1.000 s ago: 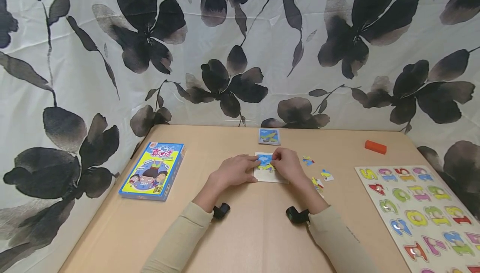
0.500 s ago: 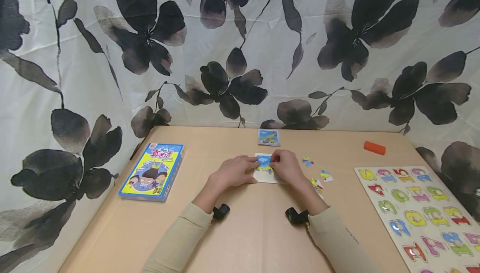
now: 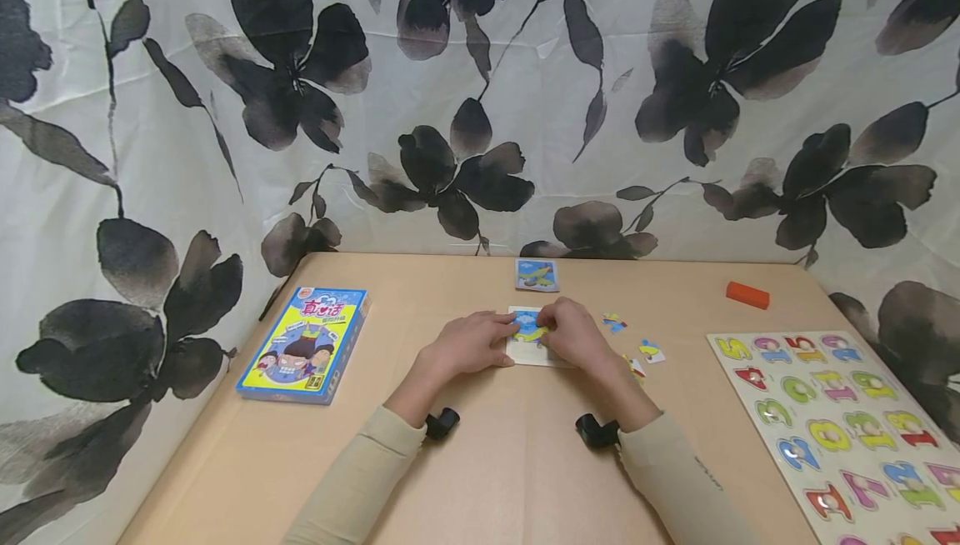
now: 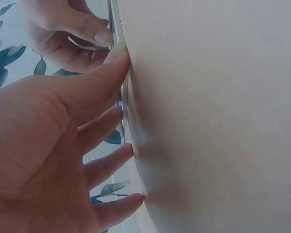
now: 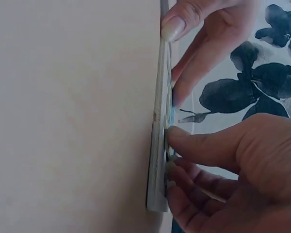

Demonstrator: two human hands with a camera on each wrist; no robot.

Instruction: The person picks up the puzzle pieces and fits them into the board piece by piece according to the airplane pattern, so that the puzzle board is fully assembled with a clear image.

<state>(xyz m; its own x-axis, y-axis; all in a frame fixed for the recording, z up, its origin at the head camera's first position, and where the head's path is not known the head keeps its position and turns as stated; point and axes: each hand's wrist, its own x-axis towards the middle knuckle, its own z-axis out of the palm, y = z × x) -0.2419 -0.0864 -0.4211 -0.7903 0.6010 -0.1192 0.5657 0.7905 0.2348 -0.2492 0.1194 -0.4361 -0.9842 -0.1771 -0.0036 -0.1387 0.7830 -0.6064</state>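
Observation:
A small jigsaw puzzle board [image 3: 529, 354] lies mid-table, white along its near side, with blue and yellow picture pieces in it. My left hand [image 3: 471, 342] steadies it from the left, thumb at the near edge and fingertips on the picture. In the left wrist view, the other fingers of that hand reach straight to the table. Over the board's right part, my right hand [image 3: 574, 333] pinches a puzzle piece [image 5: 170, 154] between thumb and fingers, close against the board. Its picture is mostly hidden by the fingers. Loose puzzle pieces [image 3: 652, 352] lie beside my right wrist.
A small picture card [image 3: 536, 275] with a yellow shape on blue lies behind the board. A blue and yellow box [image 3: 306, 347] is at left. At right are an orange block [image 3: 747, 295] and a large letter board [image 3: 813, 387]. A flowered cloth [image 3: 450, 45] hangs behind the table.
My right hand has shifted slightly to the left over the board, its fingers still pinching. The left hand stays in place.

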